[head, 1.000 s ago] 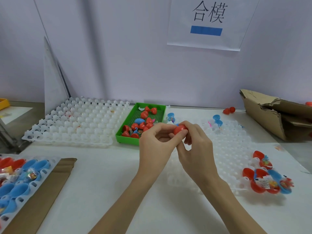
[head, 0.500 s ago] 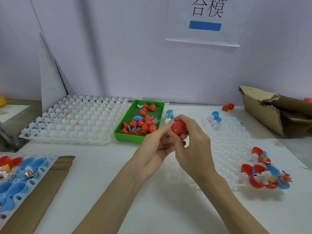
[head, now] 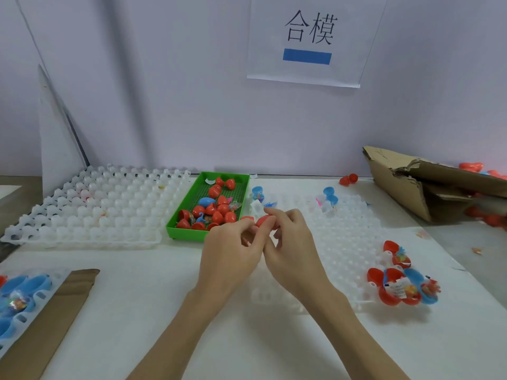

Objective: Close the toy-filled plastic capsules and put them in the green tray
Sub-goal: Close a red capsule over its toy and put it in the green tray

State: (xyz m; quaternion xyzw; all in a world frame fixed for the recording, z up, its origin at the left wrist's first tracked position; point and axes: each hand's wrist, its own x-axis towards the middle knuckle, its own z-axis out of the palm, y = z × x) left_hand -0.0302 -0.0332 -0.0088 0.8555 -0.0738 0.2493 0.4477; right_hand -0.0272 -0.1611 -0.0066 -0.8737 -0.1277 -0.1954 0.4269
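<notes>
1. Since the earlier frame the left hand (head: 233,249) has turned palm-down and come up beside the right hand (head: 293,242); the small red plastic capsule (head: 264,221) they share now sits lower, nearer the near right corner of the shallow green plastic tray (head: 183,232).
2. Both hands pinch that one capsule between curled fingertips, above the white table (head: 153,297); whether its halves have fully met is hidden by the fingers.
3. Counted: two large white moulded cell trays, the left one (head: 90,209) beside the green tray and the right one (head: 348,231) under and beyond the hands; one green tray; one torn brown cardboard box (head: 411,182) at the far right.
4. The green tray holds roughly a dozen red capsules and one blue capsule (head: 206,201), crowded toward its near end; its far end is mostly bare mesh.
5. On the right cell tray's near right corner lies a cluster of open red and blue capsule halves with wrapped toys (head: 403,286).
6. Bare tabletop lies between the forearms and the near edge.
</notes>
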